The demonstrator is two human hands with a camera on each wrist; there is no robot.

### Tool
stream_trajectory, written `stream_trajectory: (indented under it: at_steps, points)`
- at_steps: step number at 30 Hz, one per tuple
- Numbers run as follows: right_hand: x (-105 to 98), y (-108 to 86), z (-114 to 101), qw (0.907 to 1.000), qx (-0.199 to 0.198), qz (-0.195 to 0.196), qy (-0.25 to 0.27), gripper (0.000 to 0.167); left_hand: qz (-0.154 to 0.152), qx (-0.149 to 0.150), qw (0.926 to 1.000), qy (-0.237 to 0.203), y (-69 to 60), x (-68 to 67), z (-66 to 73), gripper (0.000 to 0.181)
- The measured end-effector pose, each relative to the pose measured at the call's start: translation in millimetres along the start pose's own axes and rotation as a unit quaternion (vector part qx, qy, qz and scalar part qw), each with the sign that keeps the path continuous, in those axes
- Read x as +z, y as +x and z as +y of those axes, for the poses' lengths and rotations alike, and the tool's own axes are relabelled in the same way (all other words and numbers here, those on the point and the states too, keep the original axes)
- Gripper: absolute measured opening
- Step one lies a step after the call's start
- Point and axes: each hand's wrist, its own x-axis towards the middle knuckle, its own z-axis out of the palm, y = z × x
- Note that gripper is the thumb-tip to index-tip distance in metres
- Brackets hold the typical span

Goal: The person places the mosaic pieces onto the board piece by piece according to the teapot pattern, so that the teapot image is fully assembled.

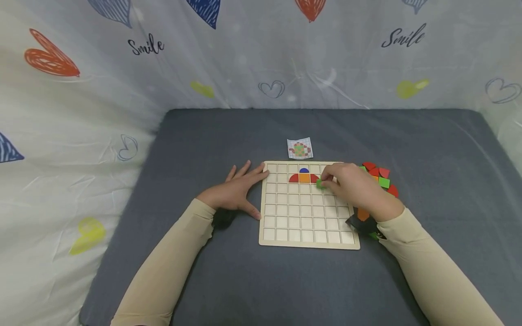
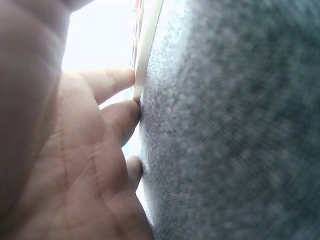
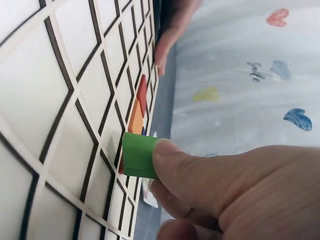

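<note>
A wooden grid board (image 1: 297, 210) lies on the grey tabletop. In its upper rows sit a blue half-round piece (image 1: 304, 170), an orange square (image 1: 304, 178) and red quarter-round pieces (image 1: 294, 178) on either side of the orange one. My right hand (image 1: 350, 185) pinches a green square block (image 3: 139, 155) between thumb and fingers, right over the grid beside the red piece on the right. With fingers spread, my left hand (image 1: 234, 190) rests along the board's left edge, its fingertips touching the frame in the left wrist view.
Behind the board lies a small printed pattern card (image 1: 299, 148). Loose red, green and orange pieces (image 1: 384, 182) are heaped at the board's right side, partly hidden by my right hand and wrist. A patterned curtain (image 1: 253, 54) hangs behind the table.
</note>
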Motion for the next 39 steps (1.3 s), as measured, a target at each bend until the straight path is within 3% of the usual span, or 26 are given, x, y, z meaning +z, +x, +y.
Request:
stream_trajectory:
  at_steps: [13, 20, 39]
  points:
    - [9.6, 2.9, 1.2, 0.9992, -0.012, -0.031, 0.020, 0.004, 0.000, -0.001, 1.0000, 0.003, 1.8, 2.2, -1.5, 0.131]
    - [13.5, 5.1, 5.8, 0.9992, -0.031, -0.021, 0.016, 0.004, 0.000, -0.003, 1.0000, -0.001, 0.6, 1.4, -0.4, 0.132]
    - [22.8, 9.1, 16.6, 0.9984, -0.024, -0.009, 0.050, 0.005, 0.004, 0.001, 1.0000, -0.007, 0.0, 0.7, -0.9, 0.131]
